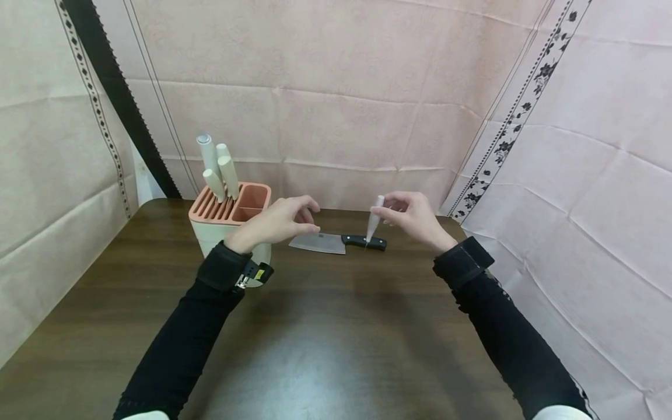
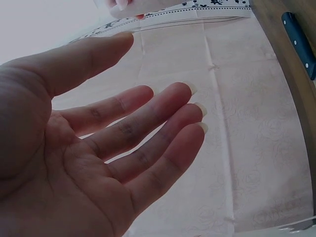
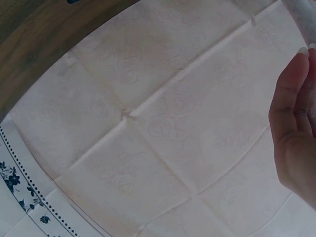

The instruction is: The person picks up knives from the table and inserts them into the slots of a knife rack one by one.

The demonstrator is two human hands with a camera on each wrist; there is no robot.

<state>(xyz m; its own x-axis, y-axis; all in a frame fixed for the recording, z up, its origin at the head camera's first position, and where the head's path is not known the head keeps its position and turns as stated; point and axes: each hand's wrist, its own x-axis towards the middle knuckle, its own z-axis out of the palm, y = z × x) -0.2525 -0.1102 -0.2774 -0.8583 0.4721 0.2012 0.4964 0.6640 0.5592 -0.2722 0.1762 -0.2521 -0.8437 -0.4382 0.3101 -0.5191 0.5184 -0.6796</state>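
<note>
My left hand (image 1: 307,219) hovers with relaxed, spread fingers just above the blade of a black-handled cleaver (image 1: 321,242) lying flat on the dark wooden table (image 1: 315,326). In the left wrist view the palm (image 2: 98,163) is bare and holds nothing, and the cleaver's handle (image 2: 299,43) shows at the top right. My right hand (image 1: 389,211) pinches a slim cream-handled tool (image 1: 375,218) that points downward, its thin tip close over the cleaver's handle. Only the fingers (image 3: 295,123) and a bit of the cream handle (image 3: 302,12) appear in the right wrist view.
A pink-topped knife block (image 1: 231,224) with several cream handles (image 1: 217,169) sticking up stands just left of my left hand. Pale pink cloth (image 1: 341,116) hangs behind the table and on both sides. The wooden surface stretches toward me.
</note>
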